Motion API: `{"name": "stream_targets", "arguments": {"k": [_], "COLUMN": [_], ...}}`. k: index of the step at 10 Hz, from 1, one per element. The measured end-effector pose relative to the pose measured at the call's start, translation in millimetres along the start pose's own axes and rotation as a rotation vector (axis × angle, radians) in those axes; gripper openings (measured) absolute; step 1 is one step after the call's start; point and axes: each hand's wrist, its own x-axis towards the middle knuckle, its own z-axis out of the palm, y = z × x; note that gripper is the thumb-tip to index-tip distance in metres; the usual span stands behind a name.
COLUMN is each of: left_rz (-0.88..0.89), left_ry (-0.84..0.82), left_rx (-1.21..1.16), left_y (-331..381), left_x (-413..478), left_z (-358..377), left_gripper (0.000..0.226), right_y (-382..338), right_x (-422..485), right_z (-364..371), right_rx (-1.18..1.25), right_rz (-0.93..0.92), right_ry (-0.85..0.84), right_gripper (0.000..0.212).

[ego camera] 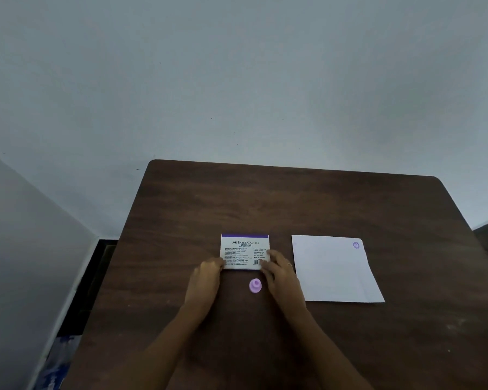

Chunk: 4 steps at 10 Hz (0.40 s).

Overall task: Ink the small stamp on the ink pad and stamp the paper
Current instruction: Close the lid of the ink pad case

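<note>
A closed ink pad (244,249), white with printed text and a purple strip along its far edge, lies at the middle of the dark wooden table (321,198). My left hand (206,277) grips its near left corner and my right hand (279,273) grips its near right corner. The small purple stamp (255,285) stands upright on the table between my hands, just in front of the pad, touched by neither. A white sheet of paper (333,271) lies to the right, with one purple stamp mark (356,245) in its far right corner.
The table's far edge meets a pale wall (237,80). To the left, the table edge drops to a dark floor gap (96,277) beside another wall. A blue object (57,364) shows at the lower left, below the table.
</note>
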Motion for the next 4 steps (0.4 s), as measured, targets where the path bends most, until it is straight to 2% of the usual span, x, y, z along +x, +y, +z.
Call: {"name": "stream_targets", "arguments": {"k": [2, 4], "left_rz": [0.014, 0.012], "left_ry": [-0.037, -0.038], "left_rx": [0.032, 0.204], "left_y": [-1.7, 2.6], "left_x": [2.7, -0.2], "left_z": [2.0, -3.5], "left_gripper": [0.018, 0.022], "right_y": [1.1, 5.6], "right_x": [-4.6, -7.8], "right_z": [3.0, 1.5], "right_rx": [-0.026, -0.054], "right_rz": [-0.055, -0.083], "right_ry": [0.011, -0.047], "right_gripper": [0.027, 0.042]}}
